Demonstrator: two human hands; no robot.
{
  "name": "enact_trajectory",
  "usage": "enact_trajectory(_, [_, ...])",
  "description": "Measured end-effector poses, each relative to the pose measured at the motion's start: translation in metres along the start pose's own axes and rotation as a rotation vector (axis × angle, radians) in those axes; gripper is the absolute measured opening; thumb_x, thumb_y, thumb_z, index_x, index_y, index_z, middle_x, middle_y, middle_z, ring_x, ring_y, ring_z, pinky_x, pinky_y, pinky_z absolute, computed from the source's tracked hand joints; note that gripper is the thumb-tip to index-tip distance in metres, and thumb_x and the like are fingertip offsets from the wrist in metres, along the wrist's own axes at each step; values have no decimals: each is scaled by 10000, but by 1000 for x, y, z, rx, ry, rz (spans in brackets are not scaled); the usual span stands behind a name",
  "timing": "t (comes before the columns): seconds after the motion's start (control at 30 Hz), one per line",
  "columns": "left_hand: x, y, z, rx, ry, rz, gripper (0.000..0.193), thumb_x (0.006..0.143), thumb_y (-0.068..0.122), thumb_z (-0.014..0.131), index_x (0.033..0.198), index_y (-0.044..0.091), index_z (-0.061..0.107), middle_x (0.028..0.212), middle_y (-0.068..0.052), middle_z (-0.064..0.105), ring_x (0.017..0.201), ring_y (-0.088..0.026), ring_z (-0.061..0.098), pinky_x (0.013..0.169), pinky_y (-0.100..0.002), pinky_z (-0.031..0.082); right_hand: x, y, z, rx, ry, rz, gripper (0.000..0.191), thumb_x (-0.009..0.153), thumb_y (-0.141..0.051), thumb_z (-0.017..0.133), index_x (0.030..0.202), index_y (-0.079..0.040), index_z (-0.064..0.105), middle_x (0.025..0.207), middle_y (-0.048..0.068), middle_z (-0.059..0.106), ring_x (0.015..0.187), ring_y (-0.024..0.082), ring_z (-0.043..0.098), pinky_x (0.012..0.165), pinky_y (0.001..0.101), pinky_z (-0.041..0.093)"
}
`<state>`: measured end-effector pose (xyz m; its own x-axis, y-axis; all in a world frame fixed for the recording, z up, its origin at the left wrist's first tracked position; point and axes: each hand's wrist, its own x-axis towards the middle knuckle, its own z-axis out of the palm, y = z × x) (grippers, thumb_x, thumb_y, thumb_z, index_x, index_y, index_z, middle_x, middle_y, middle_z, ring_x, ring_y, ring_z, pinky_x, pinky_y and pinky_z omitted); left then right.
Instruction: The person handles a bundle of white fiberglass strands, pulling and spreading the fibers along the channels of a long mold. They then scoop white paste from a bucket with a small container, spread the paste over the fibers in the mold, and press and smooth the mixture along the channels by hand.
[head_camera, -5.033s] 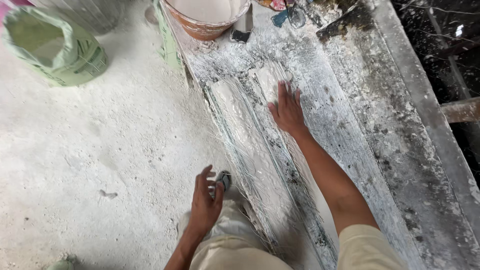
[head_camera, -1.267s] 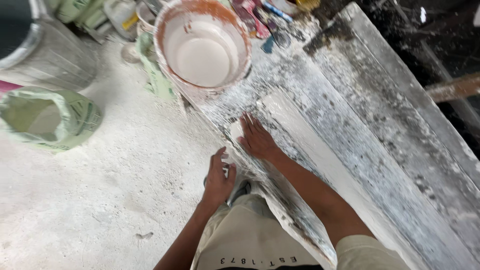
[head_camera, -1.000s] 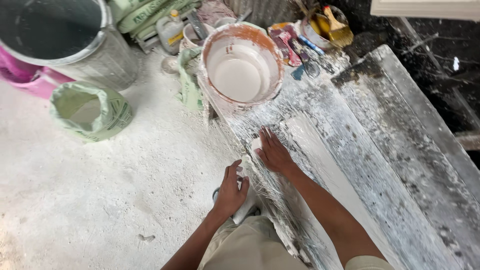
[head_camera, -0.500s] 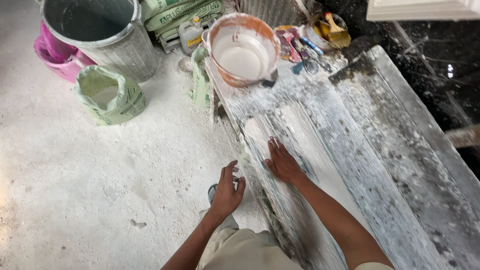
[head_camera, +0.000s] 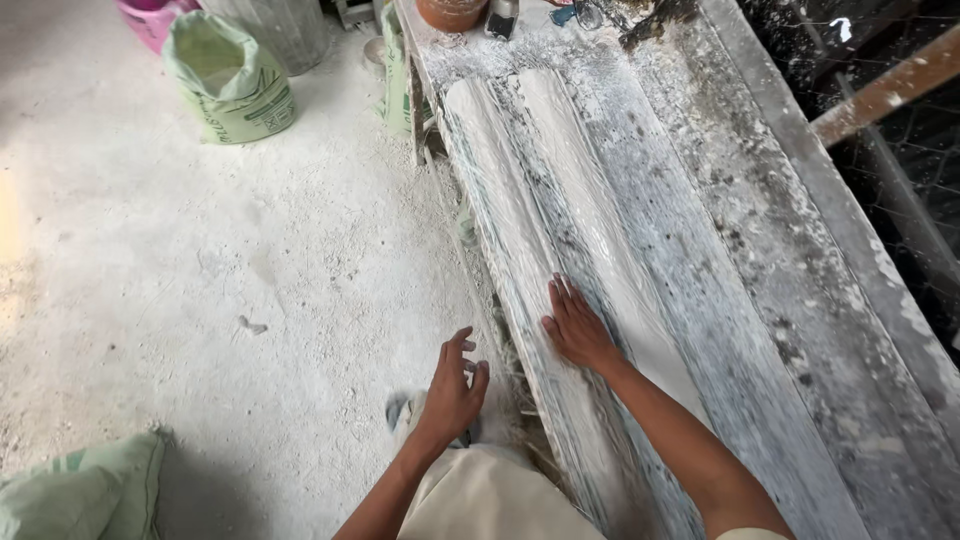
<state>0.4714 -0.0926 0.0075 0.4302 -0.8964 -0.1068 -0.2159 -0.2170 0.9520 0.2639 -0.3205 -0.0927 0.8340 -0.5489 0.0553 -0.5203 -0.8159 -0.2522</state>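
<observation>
Nearest: left hand (head_camera: 452, 388) hangs free over the dusty floor (head_camera: 200, 300), fingers spread and loosely curled, holding nothing, just left of the bench (head_camera: 760, 300) edge. Right hand (head_camera: 577, 327) lies flat, palm down and fingers extended together, on the long white plaster moulding (head_camera: 560, 190). The moulding runs lengthwise along the bench, from beside the person's legs away toward the far end; the right hand rests on its near half, the left hand is off it, close by. The hands are apart. Lower left corner: part of a green sack (head_camera: 85, 490). Far: open green sack (head_camera: 232, 80) on the floor, orange bucket (head_camera: 452, 12) at the bench's far end.
</observation>
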Motion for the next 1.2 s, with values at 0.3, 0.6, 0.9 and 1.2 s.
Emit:
enact_trajectory(0.3, [-149,2,26,26,29,30,558,956,129,608,1471,51,405,1262,-179,571,883,-248,682,747,-375,576,-166,-20,6,-24,1,-22,721,1081,-419,316,1576,86,172,1654,284,197,1546,419,188,1254,505,159])
enact_trajectory(0.6, [-355,-17,76,100,35,25,574,958,123,643,1475,51,405,1247,-192,584,952,-274,687,790,-402,572,-357,-65,7,18,-63,63,739,1076,-438,285,1590,73,142,1671,267,162,1545,405,168,1247,509,154])
enact_trajectory(0.9, [-503,-16,153,97,13,68,559,949,134,648,1455,38,431,1228,-171,593,909,-230,676,749,-368,568,-532,-109,4,9,-37,58,704,1088,-417,316,1592,54,174,1682,247,179,1569,393,153,1266,492,158])
enact_trajectory(1.2, [-688,5,255,28,-96,-47,548,972,140,619,1470,39,417,1253,-161,579,905,-220,656,766,-356,563,-736,-163,-2,45,-69,104,710,1085,-389,352,1590,83,189,1673,271,203,1570,408,175,1275,495,141])
